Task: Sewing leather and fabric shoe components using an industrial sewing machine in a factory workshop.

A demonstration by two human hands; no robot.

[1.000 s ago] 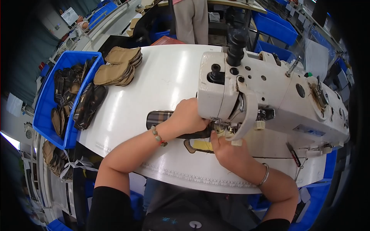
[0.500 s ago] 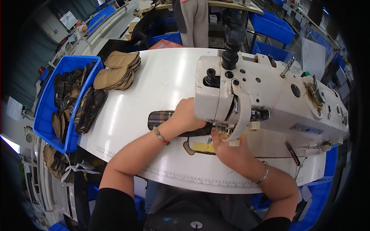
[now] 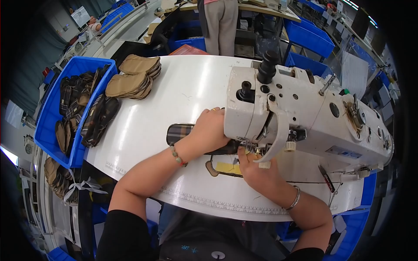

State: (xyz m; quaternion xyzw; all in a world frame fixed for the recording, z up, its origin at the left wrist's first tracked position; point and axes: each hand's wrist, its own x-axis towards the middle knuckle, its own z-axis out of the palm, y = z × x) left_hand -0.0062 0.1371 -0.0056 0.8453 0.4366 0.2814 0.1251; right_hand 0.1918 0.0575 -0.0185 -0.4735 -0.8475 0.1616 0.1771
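Note:
A dark plaid fabric piece [image 3: 178, 132] with a rounded end lies on the white sewing table, its right part running under the head of a sewing machine [image 3: 248, 106]. My left hand [image 3: 208, 132] is closed over the piece's middle, its fingertips partly hidden by the hand and the machine head. Close to the presser foot [image 3: 250, 147], my right hand [image 3: 257, 170] holds the near edge of the same piece, fingers bent. Some of those fingers are behind the machine's curved guard. Just below the piece, a yellow patch [image 3: 227, 168] shows on the table beside a brown-edged opening.
To the left, a blue bin [image 3: 54, 148] holds plaid pieces, with more plaid pieces [image 3: 101, 119] leaning at its side. Stacked tan pieces [image 3: 126, 85] sit beside it. Red-and-black snips [image 3: 326, 178] lie at the right. A person [image 3: 220, 26] stands beyond the table.
The view has shifted slightly, so the machine appears a little further right and lower. Both hands stay on the plaid piece, with hardly any movement along the table.

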